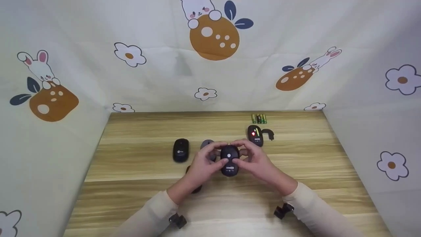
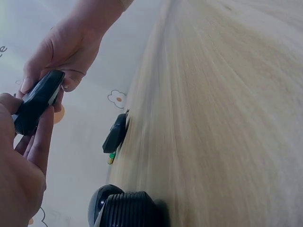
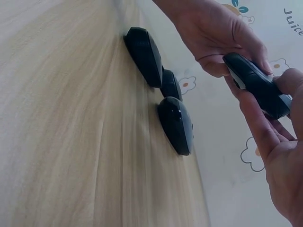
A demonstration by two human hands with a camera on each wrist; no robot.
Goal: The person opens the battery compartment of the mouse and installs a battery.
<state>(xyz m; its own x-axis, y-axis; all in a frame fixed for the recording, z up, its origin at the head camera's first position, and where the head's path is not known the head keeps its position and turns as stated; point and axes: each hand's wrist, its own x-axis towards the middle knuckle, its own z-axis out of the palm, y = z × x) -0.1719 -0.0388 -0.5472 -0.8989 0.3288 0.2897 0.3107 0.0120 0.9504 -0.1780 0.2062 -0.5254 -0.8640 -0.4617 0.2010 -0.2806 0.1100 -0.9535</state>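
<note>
Both hands hold a dark computer mouse [image 1: 230,168] above the table, its underside with a pale label and white spot facing up. My left hand [image 1: 202,164] grips its left side, thumb on the underside. On the opposite side my right hand [image 1: 261,164] grips it the same way. Both wrist views show the mouse [image 2: 39,101] [image 3: 260,87] edge-on between the fingers. Behind the right hand lies an overturned mouse [image 1: 258,141] with a red light and a battery showing inside. Its detached curved black cover [image 1: 269,133] is beside it.
Several green-and-gold batteries [image 1: 263,119] stand in a row near the table's back edge. A black mouse [image 1: 181,150] lies left of the hands. Partly hidden by the left hand and forearm are a grey mouse [image 1: 206,143] and a dark mouse [image 1: 197,190]. Patterned cloth [image 1: 158,82] surrounds the table.
</note>
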